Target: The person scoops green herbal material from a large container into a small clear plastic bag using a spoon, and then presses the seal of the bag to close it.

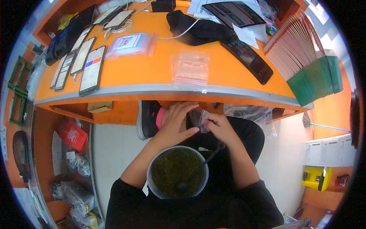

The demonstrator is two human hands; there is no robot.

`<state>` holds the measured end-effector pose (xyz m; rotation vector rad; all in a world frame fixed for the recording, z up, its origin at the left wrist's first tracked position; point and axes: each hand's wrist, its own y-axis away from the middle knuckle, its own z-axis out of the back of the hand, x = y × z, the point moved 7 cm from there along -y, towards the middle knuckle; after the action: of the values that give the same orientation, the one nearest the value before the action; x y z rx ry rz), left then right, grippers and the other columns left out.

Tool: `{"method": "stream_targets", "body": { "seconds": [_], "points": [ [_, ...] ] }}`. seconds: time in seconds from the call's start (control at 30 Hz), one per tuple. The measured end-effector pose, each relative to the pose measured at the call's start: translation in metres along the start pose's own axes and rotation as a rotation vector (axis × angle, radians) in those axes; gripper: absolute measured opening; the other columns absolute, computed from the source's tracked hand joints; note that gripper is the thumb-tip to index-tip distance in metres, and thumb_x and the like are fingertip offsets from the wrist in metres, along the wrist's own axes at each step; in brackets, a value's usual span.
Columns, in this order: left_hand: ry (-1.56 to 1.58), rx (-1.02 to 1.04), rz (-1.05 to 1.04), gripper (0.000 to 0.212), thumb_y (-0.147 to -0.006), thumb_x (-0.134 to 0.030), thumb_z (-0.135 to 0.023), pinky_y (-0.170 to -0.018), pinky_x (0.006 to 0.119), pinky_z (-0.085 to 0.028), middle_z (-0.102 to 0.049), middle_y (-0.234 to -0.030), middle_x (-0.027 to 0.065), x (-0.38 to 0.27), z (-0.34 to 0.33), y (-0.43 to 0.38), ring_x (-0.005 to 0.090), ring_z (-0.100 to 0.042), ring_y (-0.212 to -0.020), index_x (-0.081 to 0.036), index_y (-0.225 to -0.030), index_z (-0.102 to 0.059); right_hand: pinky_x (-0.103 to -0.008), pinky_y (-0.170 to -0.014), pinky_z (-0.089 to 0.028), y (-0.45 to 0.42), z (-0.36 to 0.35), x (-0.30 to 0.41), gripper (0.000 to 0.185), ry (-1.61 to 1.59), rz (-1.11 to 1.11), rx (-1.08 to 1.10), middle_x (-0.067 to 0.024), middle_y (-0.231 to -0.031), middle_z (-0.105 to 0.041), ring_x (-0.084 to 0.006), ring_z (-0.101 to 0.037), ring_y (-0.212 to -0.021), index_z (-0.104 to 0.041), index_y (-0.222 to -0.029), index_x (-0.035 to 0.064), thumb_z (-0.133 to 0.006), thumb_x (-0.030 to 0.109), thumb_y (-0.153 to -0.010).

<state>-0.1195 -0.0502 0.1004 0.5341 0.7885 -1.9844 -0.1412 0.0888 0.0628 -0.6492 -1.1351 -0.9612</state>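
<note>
A small clear plastic bag (202,118) is pinched between the thumb and fingers of my right hand (219,126), just below the desk's front edge. Beside it is my left hand (177,121), its thumb spread from the fingers and nothing seen in its grasp. Whether its fingertips touch the bag cannot be made out. A round plastic tub (149,174) of dark green, finely cut dry material (174,169) rests on my lap. A black spoon (212,156) stands in it, handle leaning toward my right wrist. Flat clear zip bags (191,68) overlap the desk edge ahead.
On the orange desk (137,73) lie several phones (92,71), a packet of plastic bags (130,44), a black cloth (197,28), a large black phone (248,61) and a tablet (236,14). A thick fanned book (311,68) stands right. My black shoe (148,118) is under the desk.
</note>
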Motion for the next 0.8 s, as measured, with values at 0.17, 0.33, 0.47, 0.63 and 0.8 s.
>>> {"method": "stream_targets", "body": {
  "seconds": [0.17,0.33,0.47,0.63,0.8],
  "points": [
    [0.296,0.034,0.079,0.053,-0.078,-0.018,-0.064,-0.093,0.037,-0.034,-0.048,-0.115,0.0138,0.016,-0.015,0.002,0.0267,-0.044,-0.11,-0.007,-0.125,-0.041,-0.0245,-0.059,-0.041,0.006,-0.002,-0.01,0.012,-0.279,-0.021,0.219,-0.0004,-0.069,-0.056,-0.0096,-0.052,-0.067,-0.057,-0.076,-0.0005,-0.054,0.009,-0.081],
    [0.54,0.067,0.323,0.037,-0.086,-0.012,-0.056,-0.081,0.028,-0.043,-0.055,-0.103,0.0093,0.036,-0.032,0.006,0.0175,-0.053,-0.095,-0.005,-0.12,-0.044,-0.0233,-0.057,-0.04,0.01,0.01,-0.007,0.01,-0.321,-0.031,0.068,-0.0007,-0.068,-0.056,-0.0088,-0.051,-0.063,-0.058,-0.076,-0.0006,-0.054,0.008,-0.079],
    [0.347,0.068,0.387,0.032,-0.087,-0.013,-0.055,-0.076,0.026,-0.045,-0.057,-0.1,0.0084,0.058,-0.038,0.011,0.0162,-0.055,-0.091,-0.005,-0.116,-0.047,-0.0303,-0.057,-0.043,0.008,0.029,-0.003,0.009,0.245,-0.019,-0.028,-0.013,-0.062,-0.053,-0.0164,-0.053,-0.059,-0.059,-0.075,0.0012,-0.054,0.009,-0.073],
    [-0.105,-0.006,0.131,0.054,-0.075,-0.028,-0.067,-0.089,0.037,-0.036,-0.049,-0.119,0.0126,0.02,-0.016,0.0,0.0233,-0.047,-0.11,-0.01,-0.122,-0.046,-0.0285,-0.051,-0.04,0.013,0.028,-0.007,0.011,0.202,0.009,-0.202,-0.0094,-0.056,-0.049,-0.0135,-0.048,-0.051,-0.055,-0.071,-0.002,-0.055,0.009,-0.072],
    [-0.181,0.05,-0.018,0.07,-0.064,-0.036,-0.073,-0.095,0.046,-0.023,-0.047,-0.121,0.0094,-0.009,-0.011,-0.008,0.0262,-0.043,-0.114,-0.015,-0.125,-0.043,-0.036,-0.057,-0.045,0.007,0.01,0.004,0.019,0.309,-0.044,-0.163,-0.0171,-0.066,-0.057,-0.0293,-0.058,-0.06,-0.059,-0.073,0.0011,-0.057,0.02,-0.072]
  ]
}}
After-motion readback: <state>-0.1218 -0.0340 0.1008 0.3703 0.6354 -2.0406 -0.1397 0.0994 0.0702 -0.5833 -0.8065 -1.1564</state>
